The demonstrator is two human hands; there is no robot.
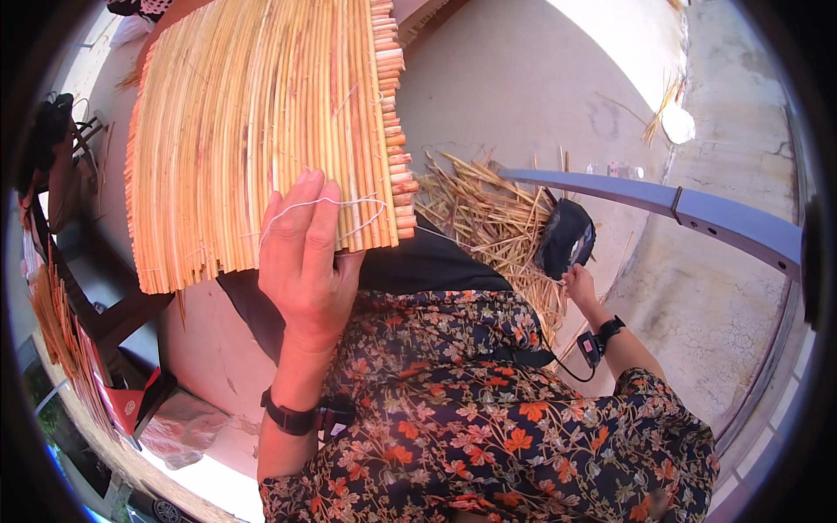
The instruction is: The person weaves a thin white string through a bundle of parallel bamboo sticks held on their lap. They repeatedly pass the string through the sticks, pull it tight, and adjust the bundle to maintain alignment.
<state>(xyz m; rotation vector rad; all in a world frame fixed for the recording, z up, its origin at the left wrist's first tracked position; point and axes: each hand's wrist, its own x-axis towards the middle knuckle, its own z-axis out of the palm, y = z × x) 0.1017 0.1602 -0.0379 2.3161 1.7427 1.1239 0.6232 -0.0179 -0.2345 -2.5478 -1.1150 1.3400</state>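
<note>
A mat of straight straw-coloured stalks (pixel 253 131), laid side by side and stitched together, fills the upper left over my lap. My left hand (pixel 305 261) grips its near edge, fingers lying over the top and the thumb at the edge. A loose white thread (pixel 357 202) crosses those fingers and loops over the stalks near the right corner. From that corner the thread runs on toward my right hand (pixel 580 286), which is stretched out to the right. Its fingers are pinched together at the thread's far end; whether a needle is there is too small to tell.
Loose dry stalks (pixel 488 209) lie heaped on the floor beside a dark shoe (pixel 565 240). A grey metal bar (pixel 732 213) slants across the right. A clear bottle (pixel 623 170) lies behind it. More stalks (pixel 57 322) and dark furniture stand at the left.
</note>
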